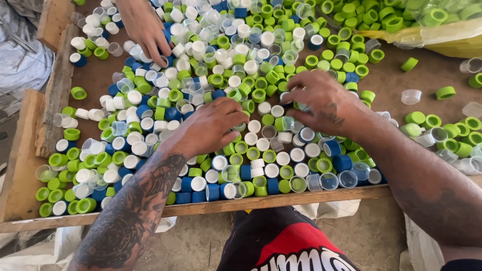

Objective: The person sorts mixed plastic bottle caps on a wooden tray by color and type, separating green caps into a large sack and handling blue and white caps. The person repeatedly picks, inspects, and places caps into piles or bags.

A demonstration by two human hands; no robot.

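A wide heap of plastic bottle caps (pixel 221 85) in green, white, blue and clear covers a brown tabletop. My left hand (pixel 208 128) lies palm down on the caps near the middle, fingers curled into them. My right hand (pixel 326 103) hovers over the caps to the right, fingers bent and touching caps beneath. Whether either hand holds a cap is hidden under the fingers. Another person's hand (pixel 145 27) reaches into the caps at the far left.
A wooden rim (pixel 241 203) borders the table's near edge, and wooden boards (pixel 55 90) edge the left side. A clear plastic bag (pixel 427 25) of green caps lies at the back right. Scattered green and clear caps (pixel 442 130) lie at the right.
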